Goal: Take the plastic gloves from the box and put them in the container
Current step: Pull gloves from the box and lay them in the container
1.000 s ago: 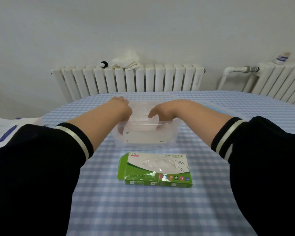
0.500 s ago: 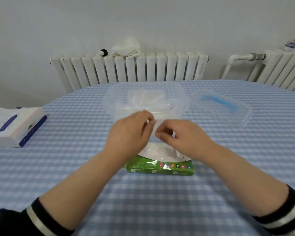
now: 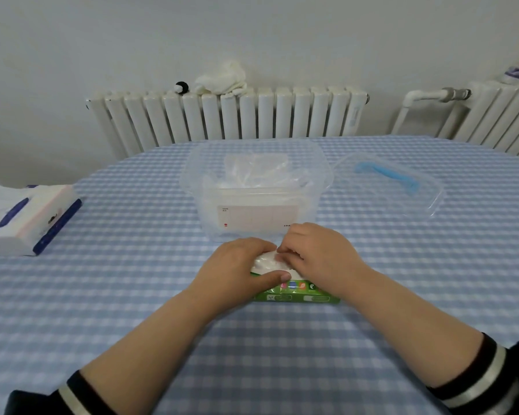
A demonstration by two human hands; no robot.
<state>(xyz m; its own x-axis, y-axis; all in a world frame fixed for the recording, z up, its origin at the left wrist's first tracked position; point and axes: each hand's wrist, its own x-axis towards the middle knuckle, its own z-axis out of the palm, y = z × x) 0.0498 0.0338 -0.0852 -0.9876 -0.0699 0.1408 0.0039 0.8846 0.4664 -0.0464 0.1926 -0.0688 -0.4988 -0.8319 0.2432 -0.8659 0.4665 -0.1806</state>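
— Where were the plastic gloves (image 3: pixel 256 175)?

— A loose clear heap of them lay inside the container (image 3: pixel 318 190), toward its far wall. More sat in the green box (image 3: pixel 297 295), which lay flat on the table (image 3: pixel 132 295) just in front of the container, about midway between the left and right edges and nearer the person's side than the container was.

— And the hands?

— Both were on the box. The left hand (image 3: pixel 237 271) lay over its left end with the thumb curled along the top near the front edge, grasping the box. The right hand (image 3: pixel 321 256) covered the right part of the top, its fingertips (image 3: pixel 285 253) bent down and pinching at the white plastic showing in the opening.

— Was the container closed?

— No, it stood open; its clear lid (image 3: pixel 402 187) with a blue handle lay on the table just to its right, toward the far right edge.

— Anything else on the table?

— A pack of tissues (image 3: pixel 27 220), white with dark blue, by the left edge. Beyond the far edge stood a white radiator (image 3: pixel 228 118) with a crumpled white cloth (image 3: pixel 222 80) on top.
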